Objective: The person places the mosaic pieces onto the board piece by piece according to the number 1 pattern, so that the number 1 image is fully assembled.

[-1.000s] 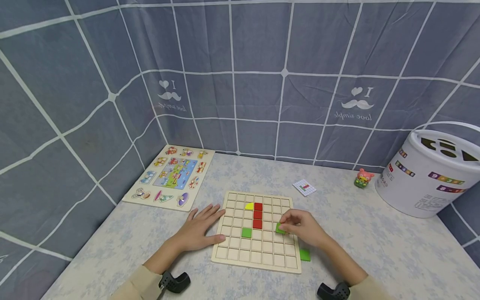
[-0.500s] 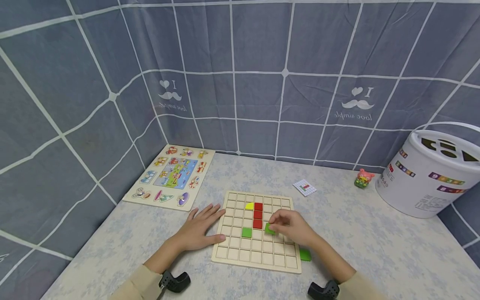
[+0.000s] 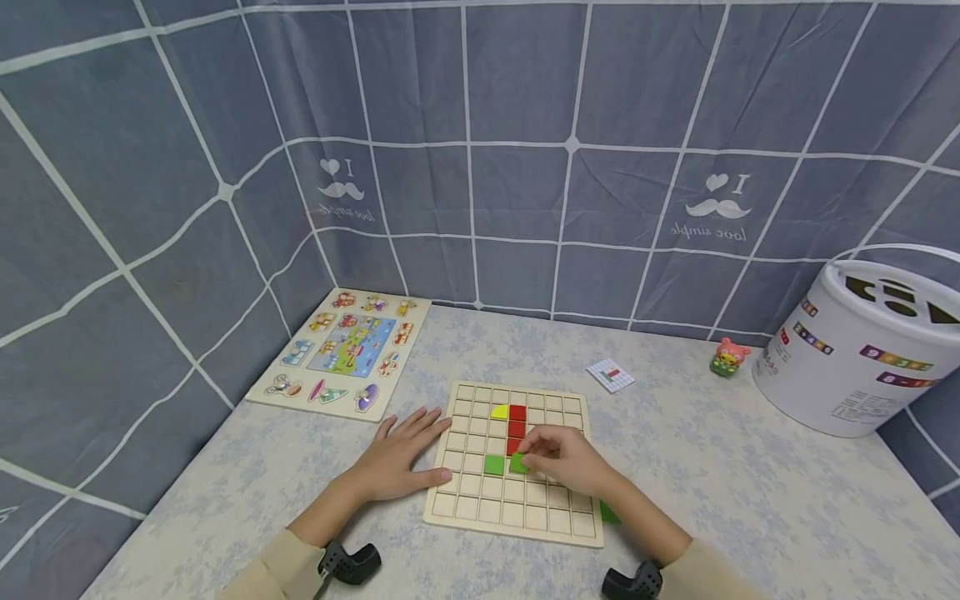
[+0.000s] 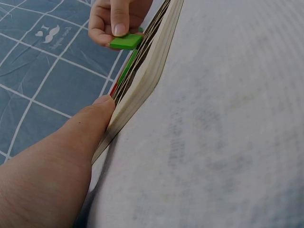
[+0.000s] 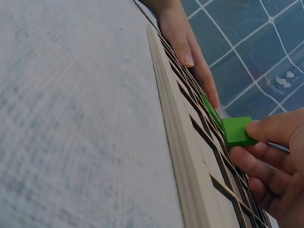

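Note:
A wooden grid board (image 3: 465,507) lies flat on the table. In it sit a yellow piece (image 3: 499,412), a column of red tiles (image 3: 517,413) and a green square tile (image 3: 493,465). My right hand (image 3: 562,458) pinches a second green square tile (image 5: 237,131) between thumb and fingers, just above the board, beside the first green tile and below the reds. Fingers spread, my left hand (image 3: 401,458) rests at the board's left edge, its thumb touching the edge. Another green tile (image 3: 609,513) pokes out by the board's right edge, partly behind the right forearm.
A picture puzzle board (image 3: 375,358) lies at the back left. Behind the grid board is a small pattern card (image 3: 610,376). A pink-and-green toy figure (image 3: 728,358) stands near a white bucket (image 3: 840,358) at the right. A tiled-pattern curtain (image 3: 517,200) hangs behind the table.
My right hand has carried the green tile leftward over the board, from near its right side to just beside the placed green tile. The left hand has stayed put.

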Demonstrator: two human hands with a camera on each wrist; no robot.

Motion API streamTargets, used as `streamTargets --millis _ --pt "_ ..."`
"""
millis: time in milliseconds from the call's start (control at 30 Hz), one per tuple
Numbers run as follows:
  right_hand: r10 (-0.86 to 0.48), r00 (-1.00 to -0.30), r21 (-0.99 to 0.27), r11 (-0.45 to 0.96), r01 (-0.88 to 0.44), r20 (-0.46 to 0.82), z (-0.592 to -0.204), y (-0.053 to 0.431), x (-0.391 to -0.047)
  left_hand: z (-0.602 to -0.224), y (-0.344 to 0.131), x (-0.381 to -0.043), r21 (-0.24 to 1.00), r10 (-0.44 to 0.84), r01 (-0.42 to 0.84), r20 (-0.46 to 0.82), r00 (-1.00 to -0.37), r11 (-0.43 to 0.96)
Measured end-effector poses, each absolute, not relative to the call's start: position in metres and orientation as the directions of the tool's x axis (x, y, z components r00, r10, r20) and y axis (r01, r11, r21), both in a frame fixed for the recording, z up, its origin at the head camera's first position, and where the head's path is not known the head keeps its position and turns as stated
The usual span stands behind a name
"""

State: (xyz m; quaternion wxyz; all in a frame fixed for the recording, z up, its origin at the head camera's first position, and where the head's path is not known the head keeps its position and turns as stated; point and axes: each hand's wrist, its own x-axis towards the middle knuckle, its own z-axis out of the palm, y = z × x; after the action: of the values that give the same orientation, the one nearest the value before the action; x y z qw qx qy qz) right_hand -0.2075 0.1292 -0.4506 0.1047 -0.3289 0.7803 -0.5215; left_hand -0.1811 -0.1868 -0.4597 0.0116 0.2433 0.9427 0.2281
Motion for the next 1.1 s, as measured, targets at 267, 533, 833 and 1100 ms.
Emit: streamTargets --millis 267,533,833,1100 --pt "-0.608 -0.775 -0.865 0.284 -0.413 0.170 -0.4531 0.1236 -0.2074 -0.4578 -0.1867 -0.1801 0.437 0.467 0.460 0.100 -0.879 0.773" --pt "-0.587 -0.791 -0.862 0.299 -0.409 0.172 -0.4533 0.1208 -0.2049 -0.4581 -0.1863 -0.1799 0.441 0.464 0.456 0.097 -0.881 0.773" --pt "-0.592 -0.785 -0.845 0.315 -0.432 0.181 -0.4531 0.1206 -0.2022 -0.4576 -0.1856 -0.1794 0.441 0.462 0.453 0.094 -0.882 0.775" --pt "-0.576 -0.783 -0.808 0.332 -0.487 0.235 -0.4545 0.1188 -0.2021 -0.4562 -0.1853 -0.1791 0.439 0.460 0.449 0.088 -0.883 0.778"
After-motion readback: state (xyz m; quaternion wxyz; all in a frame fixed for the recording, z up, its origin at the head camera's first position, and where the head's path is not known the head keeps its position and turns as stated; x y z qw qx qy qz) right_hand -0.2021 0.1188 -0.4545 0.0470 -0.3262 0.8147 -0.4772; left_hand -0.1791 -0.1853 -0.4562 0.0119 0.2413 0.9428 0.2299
